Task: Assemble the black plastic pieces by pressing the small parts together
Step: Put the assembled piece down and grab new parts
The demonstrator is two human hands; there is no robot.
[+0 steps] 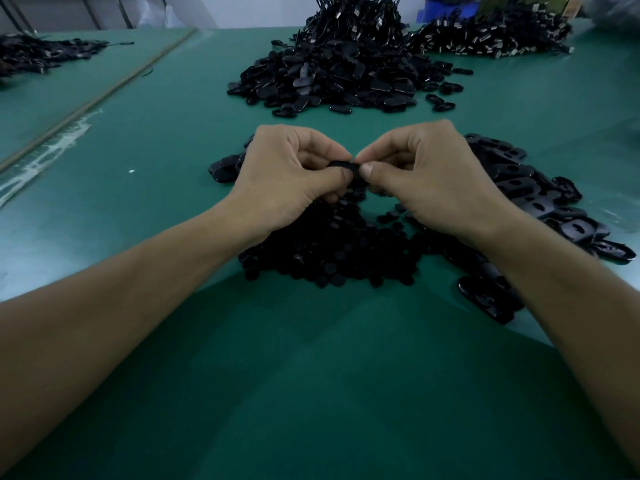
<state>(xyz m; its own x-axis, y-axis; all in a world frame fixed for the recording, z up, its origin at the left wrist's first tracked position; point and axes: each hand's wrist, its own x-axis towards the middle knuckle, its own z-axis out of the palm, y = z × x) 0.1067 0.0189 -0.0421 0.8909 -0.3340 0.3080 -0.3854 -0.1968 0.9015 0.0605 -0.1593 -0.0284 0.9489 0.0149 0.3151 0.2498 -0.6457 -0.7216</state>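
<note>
Over the green tabletop (311,375), left hand (287,174) and right hand (426,174) pinch one black plastic piece (341,165).
At the far edge, by a pale wall, a blue crate (446,10) stands behind the heaps (its contents are hidden). Small round parts (329,251) lie piled under the wrists, slotted oval plates (530,195) spread to the right, and a larger black heap (332,74) sits farther off. Each grip is narrow, thumb against fingertips, closed on the small dark rounded piece just above the round parts.

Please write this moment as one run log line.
left hand: pinches black piece | right hand: pinches same piece | small parts pile: beneath hands
</note>
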